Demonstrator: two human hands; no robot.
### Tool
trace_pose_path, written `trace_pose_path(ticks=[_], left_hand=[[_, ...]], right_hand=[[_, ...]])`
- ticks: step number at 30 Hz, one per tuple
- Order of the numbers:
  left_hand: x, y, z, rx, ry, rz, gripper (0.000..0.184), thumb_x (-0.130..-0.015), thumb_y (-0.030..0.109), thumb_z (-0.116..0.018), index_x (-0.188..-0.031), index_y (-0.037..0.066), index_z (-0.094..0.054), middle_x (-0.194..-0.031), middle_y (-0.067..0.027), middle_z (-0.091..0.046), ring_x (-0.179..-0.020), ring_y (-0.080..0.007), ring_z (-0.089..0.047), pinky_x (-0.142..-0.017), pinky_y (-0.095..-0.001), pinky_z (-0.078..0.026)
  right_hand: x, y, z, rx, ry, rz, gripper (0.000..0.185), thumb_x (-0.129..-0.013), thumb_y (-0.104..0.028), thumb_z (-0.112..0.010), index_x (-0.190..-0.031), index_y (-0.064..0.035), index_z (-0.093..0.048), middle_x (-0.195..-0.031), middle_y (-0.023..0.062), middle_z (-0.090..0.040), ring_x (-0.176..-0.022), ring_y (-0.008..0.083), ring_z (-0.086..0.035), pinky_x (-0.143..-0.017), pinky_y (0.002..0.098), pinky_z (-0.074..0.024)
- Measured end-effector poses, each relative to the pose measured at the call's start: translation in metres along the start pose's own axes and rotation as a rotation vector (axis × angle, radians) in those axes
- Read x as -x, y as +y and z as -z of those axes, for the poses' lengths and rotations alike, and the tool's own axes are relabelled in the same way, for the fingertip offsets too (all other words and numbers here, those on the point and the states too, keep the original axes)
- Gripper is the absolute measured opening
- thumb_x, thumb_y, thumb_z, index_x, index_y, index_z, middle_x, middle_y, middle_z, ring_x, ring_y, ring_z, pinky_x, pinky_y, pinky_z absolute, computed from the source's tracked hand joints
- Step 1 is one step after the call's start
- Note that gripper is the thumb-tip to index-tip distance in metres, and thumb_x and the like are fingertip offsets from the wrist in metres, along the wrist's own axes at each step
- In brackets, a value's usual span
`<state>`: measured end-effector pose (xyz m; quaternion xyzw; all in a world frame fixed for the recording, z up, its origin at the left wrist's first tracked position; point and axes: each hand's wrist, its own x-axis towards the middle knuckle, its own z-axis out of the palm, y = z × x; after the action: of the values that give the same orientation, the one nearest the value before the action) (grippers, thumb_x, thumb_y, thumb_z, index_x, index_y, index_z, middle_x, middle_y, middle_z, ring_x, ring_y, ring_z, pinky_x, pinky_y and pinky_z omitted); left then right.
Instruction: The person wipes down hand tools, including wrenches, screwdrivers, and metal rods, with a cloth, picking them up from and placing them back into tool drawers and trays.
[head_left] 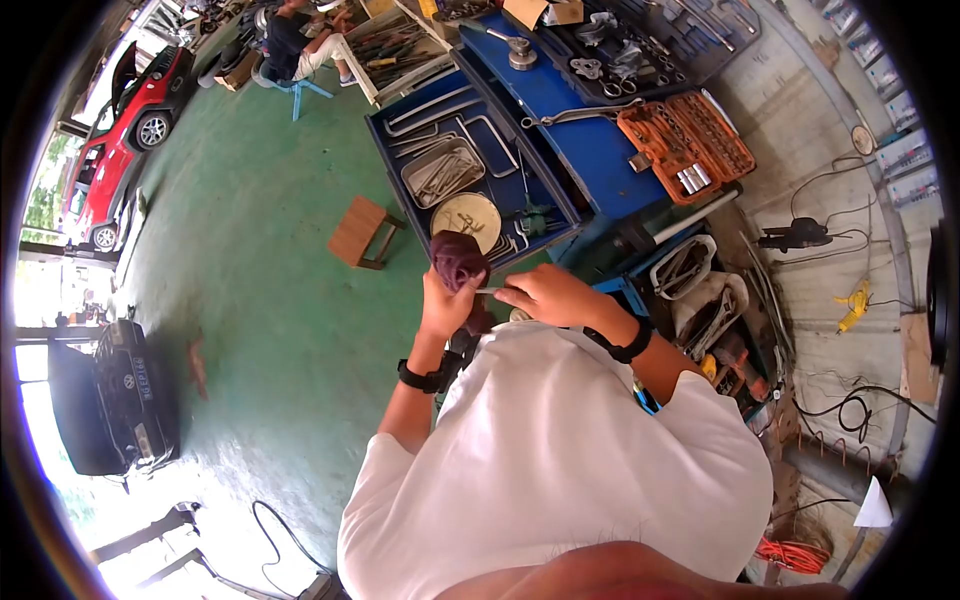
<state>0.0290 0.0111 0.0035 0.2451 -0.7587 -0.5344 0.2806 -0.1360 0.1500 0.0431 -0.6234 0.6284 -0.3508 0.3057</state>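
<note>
My left hand is closed around a bunched dark maroon cloth, just in front of the open tool drawer. From the cloth a thin metal piece sticks out to the right. The fingers of my right hand pinch its other end. Beyond the cloth, the drawer holds a round dish with small parts, a metal tray of slim tools, and bent hex keys.
A blue cabinet top carries a ratchet, wrenches and an orange socket case. A wooden stool stands left of the drawer. Lower right is a tool bin. A person sits at the far back; two cars are at the left.
</note>
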Motion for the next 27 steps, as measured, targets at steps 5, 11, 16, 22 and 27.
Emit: trace_pose_path(ticks=[5, 11, 16, 22, 27], left_hand=[[-0.008, 0.009, 0.004, 0.059, -0.079, -0.066, 0.022, -0.081, -0.001, -0.067, -0.102, -0.003, -0.064, -0.099, -0.0120, -0.069, -0.095, -0.0217, -0.066, -0.088, -0.0333, -0.051], [-0.007, 0.022, -0.026, 0.147, -0.196, -0.071, 0.062, -0.074, 0.000, -0.081, -0.128, 0.003, -0.050, -0.125, -0.0145, -0.058, -0.110, -0.0293, -0.061, -0.097, -0.0375, -0.048], [-0.009, 0.037, -0.023, -0.210, -0.319, -0.159, 0.070, -0.069, 0.013, -0.088, -0.127, 0.006, -0.050, -0.122, -0.0139, -0.057, -0.112, -0.0319, -0.059, -0.097, -0.0390, -0.048], [-0.007, 0.042, -0.011, -0.124, -0.505, -0.211, 0.064, -0.065, 0.019, -0.091, -0.118, 0.007, -0.057, -0.115, -0.0129, -0.059, -0.108, -0.0308, -0.061, -0.093, -0.0401, -0.049], [0.000, 0.036, -0.012, -0.148, -0.422, -0.143, 0.049, -0.067, 0.021, -0.087, -0.106, 0.008, -0.062, -0.105, -0.0116, -0.063, -0.095, -0.0327, -0.064, -0.082, -0.0399, -0.053]], right_hand=[[0.013, 0.009, 0.018, 0.017, 0.106, -0.100, 0.038, -0.098, -0.031, -0.058, -0.077, 0.0010, -0.056, -0.062, 0.0219, -0.055, -0.061, 0.0427, -0.056, -0.056, 0.0486, -0.0419], [0.020, 0.015, 0.019, 0.180, 0.111, -0.109, 0.030, -0.096, -0.023, -0.058, -0.080, 0.0015, -0.057, -0.067, 0.0232, -0.059, -0.066, 0.0439, -0.059, -0.060, 0.0511, -0.0447], [0.022, 0.030, 0.007, 0.134, 0.150, -0.085, 0.015, -0.088, -0.012, -0.058, -0.089, 0.0016, -0.063, -0.079, 0.0243, -0.065, -0.074, 0.0442, -0.063, -0.068, 0.0514, -0.0501], [0.024, 0.026, 0.006, 0.144, -0.034, -0.121, 0.013, -0.081, -0.008, -0.058, -0.087, 0.0012, -0.065, -0.077, 0.0245, -0.065, -0.076, 0.0444, -0.064, -0.071, 0.0509, -0.0515], [0.026, 0.017, 0.010, 0.106, 0.019, -0.094, 0.018, -0.090, -0.015, -0.056, -0.082, 0.0006, -0.063, -0.073, 0.0263, -0.063, -0.073, 0.0454, -0.061, -0.068, 0.0518, -0.0495]])
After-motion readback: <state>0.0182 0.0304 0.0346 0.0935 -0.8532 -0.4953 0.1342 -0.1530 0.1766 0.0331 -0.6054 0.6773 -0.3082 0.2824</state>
